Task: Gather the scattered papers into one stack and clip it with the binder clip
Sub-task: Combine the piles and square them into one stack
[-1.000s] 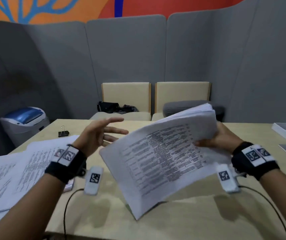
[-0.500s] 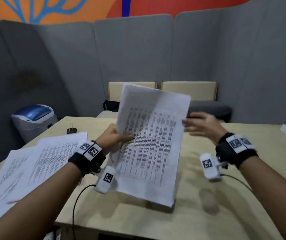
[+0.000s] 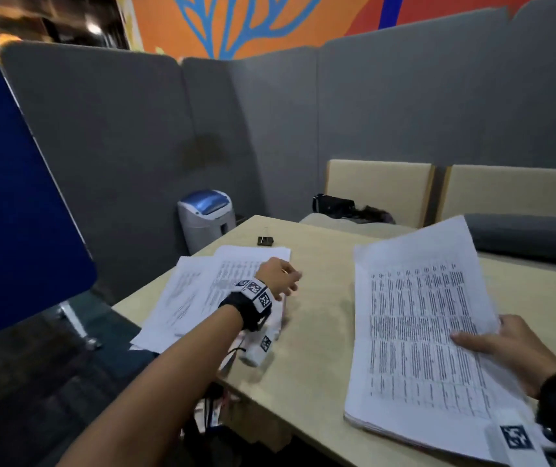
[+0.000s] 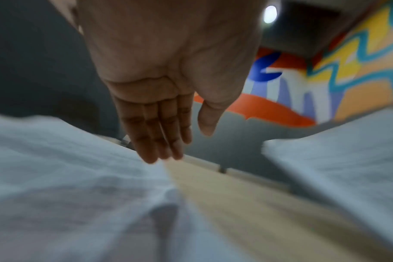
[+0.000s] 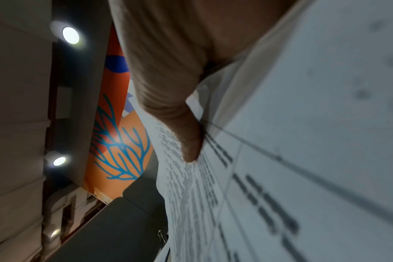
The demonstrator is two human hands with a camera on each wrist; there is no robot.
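My right hand (image 3: 478, 343) holds a stack of printed papers (image 3: 418, 332) by its right edge, thumb (image 5: 187, 141) pressed on the top sheet (image 5: 280, 159). The stack hangs low over the right side of the beige table (image 3: 320, 332). My left hand (image 3: 283, 279) hovers empty over several scattered papers (image 3: 202, 291) on the table's left part. Its fingers (image 4: 159, 138) are straight above the sheets (image 4: 67, 177) in the left wrist view. A black binder clip (image 3: 265, 241) stands on the table beyond the loose papers, and the binder clip (image 5: 162, 237) shows again in the right wrist view.
A grey bin with a blue lid (image 3: 205, 217) stands off the table's far left corner. A blue panel (image 3: 16, 197) fills the left. Two beige chairs (image 3: 381, 190) with a black bag (image 3: 333, 203) and a grey cushion (image 3: 522, 234) lie behind the table.
The stack passed from my left hand to my right and came down from upright to low on the right. My left hand swung left over the loose sheets. The head view turned left.
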